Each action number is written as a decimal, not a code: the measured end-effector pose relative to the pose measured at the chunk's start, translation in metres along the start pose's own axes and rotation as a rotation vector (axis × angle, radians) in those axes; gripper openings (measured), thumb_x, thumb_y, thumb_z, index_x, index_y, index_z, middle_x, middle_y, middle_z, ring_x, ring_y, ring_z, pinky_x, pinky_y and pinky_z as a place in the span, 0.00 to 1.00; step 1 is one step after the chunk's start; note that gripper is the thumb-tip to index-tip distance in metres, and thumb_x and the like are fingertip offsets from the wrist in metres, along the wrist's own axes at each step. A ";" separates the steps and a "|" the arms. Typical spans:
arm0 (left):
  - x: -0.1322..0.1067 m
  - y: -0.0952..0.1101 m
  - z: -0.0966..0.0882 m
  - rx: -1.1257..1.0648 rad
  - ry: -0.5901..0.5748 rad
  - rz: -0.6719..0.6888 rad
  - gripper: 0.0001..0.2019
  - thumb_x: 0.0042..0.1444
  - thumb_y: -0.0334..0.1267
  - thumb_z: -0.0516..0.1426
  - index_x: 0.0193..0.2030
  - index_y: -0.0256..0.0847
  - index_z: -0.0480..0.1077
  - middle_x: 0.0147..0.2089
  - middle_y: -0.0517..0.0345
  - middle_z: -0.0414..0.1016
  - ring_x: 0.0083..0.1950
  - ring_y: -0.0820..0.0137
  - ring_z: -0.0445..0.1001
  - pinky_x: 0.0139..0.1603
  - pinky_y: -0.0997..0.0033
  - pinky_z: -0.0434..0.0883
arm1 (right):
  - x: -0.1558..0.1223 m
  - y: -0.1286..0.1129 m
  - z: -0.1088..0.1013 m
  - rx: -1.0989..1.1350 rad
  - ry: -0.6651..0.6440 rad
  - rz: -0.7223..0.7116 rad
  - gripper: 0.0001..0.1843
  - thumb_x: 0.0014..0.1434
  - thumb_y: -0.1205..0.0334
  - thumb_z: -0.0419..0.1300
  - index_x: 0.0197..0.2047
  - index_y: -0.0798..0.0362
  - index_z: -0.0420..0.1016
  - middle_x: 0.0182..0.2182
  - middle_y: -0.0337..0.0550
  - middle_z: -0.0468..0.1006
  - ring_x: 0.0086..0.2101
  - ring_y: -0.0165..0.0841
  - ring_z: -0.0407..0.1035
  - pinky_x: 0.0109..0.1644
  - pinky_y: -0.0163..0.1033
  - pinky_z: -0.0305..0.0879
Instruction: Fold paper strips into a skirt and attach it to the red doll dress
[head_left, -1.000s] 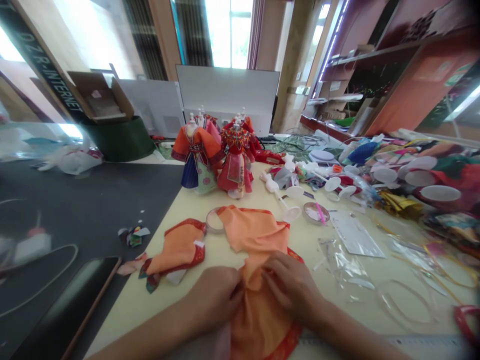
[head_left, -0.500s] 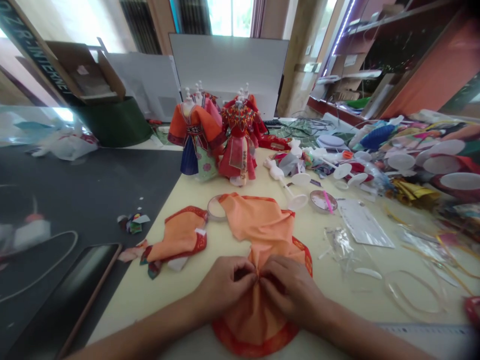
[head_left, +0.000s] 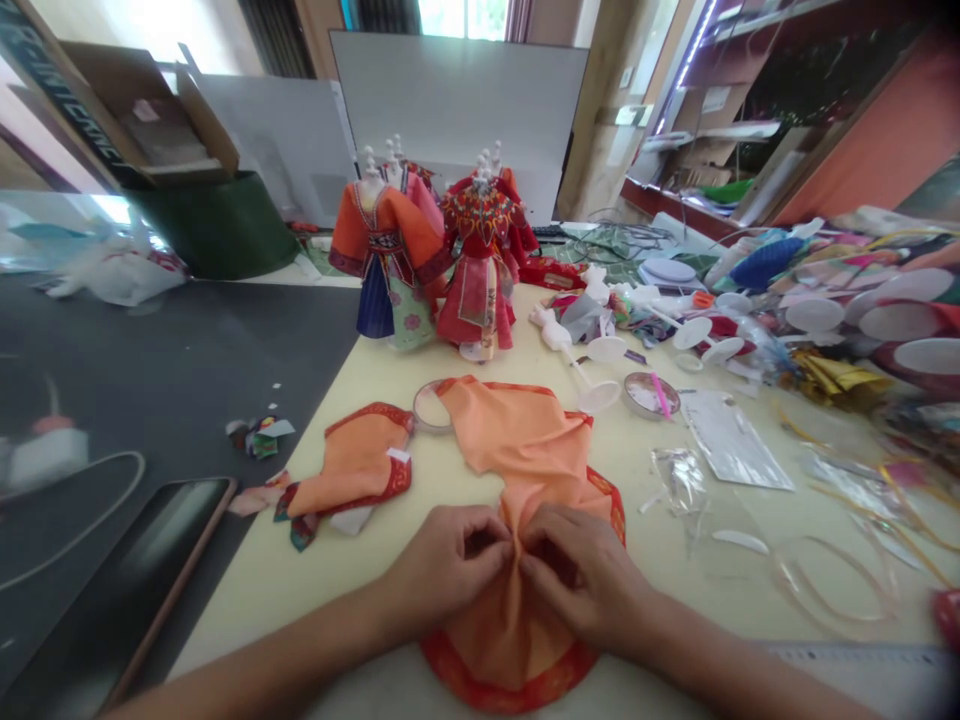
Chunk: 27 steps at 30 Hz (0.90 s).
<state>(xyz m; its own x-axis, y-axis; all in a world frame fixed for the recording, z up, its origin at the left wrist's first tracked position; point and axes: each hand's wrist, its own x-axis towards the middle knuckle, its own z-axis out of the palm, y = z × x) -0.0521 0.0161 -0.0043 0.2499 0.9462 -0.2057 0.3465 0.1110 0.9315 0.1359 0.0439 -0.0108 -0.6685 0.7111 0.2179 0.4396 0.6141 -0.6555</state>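
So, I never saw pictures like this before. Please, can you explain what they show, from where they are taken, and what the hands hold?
A camera worn on a person's head took this picture, looking forward and down. The arms come in from the bottom. The left hand and right hand pinch and gather an orange cloth with a red border. It lies on a pale yellow table, beside a smaller orange cloth piece. Behind them stand small dressed mannequins.
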 end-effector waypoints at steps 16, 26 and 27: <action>0.001 0.001 -0.004 -0.170 0.036 -0.071 0.10 0.52 0.41 0.56 0.25 0.37 0.65 0.24 0.63 0.65 0.27 0.75 0.62 0.29 0.76 0.60 | 0.002 0.008 -0.003 -0.048 0.070 0.063 0.07 0.53 0.68 0.50 0.25 0.53 0.58 0.21 0.36 0.64 0.22 0.26 0.57 0.25 0.32 0.51; 0.001 0.002 -0.005 -0.493 0.036 -0.228 0.11 0.52 0.43 0.57 0.38 0.38 0.71 0.37 0.56 0.75 0.40 0.68 0.72 0.41 0.71 0.66 | 0.002 0.011 -0.006 -0.073 0.105 0.124 0.10 0.59 0.67 0.49 0.26 0.53 0.61 0.21 0.36 0.66 0.23 0.27 0.60 0.26 0.33 0.54; 0.001 0.002 -0.005 -0.535 0.030 -0.230 0.11 0.53 0.43 0.57 0.39 0.38 0.71 0.38 0.56 0.75 0.41 0.68 0.72 0.42 0.71 0.67 | 0.002 0.011 -0.007 -0.063 0.116 0.127 0.10 0.60 0.67 0.48 0.27 0.53 0.63 0.23 0.37 0.67 0.24 0.28 0.61 0.27 0.33 0.55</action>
<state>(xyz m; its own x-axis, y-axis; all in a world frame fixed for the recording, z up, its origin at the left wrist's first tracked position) -0.0554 0.0185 -0.0011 0.1940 0.8870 -0.4190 -0.1179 0.4451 0.8877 0.1433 0.0545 -0.0127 -0.5332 0.8168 0.2204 0.5552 0.5343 -0.6374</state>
